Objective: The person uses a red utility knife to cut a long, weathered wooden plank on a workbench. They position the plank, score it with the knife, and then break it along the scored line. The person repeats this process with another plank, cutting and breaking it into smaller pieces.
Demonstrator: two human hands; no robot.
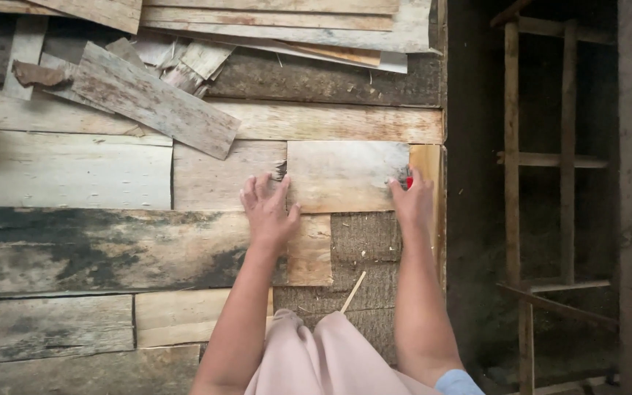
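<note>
Thin wood veneer sheet (345,175), pale tan, roughly rectangular, greyish bloom toward its upper right, left edge ragged with a dark splintered tip. Lies flat between the two hands, on a floor of overlapping veneer sheets.

Left hand (268,212): palm down, fingers spread, flat on the sheets at the piece's lower left corner, fingertips touching its left edge; grips nothing. Right hand (412,201): pressed at the sheet's right edge, fingers curled around a small red object (408,180), mostly hidden; kind cannot be told.

Below the hands, dark rough bark-like sheet (363,238). Left of left hand, blackened stained board (74,249). Above, loose grey plank (151,99) lying askew. Right of right hand, wooden ladder frame (539,161) in a dark gap.
</note>
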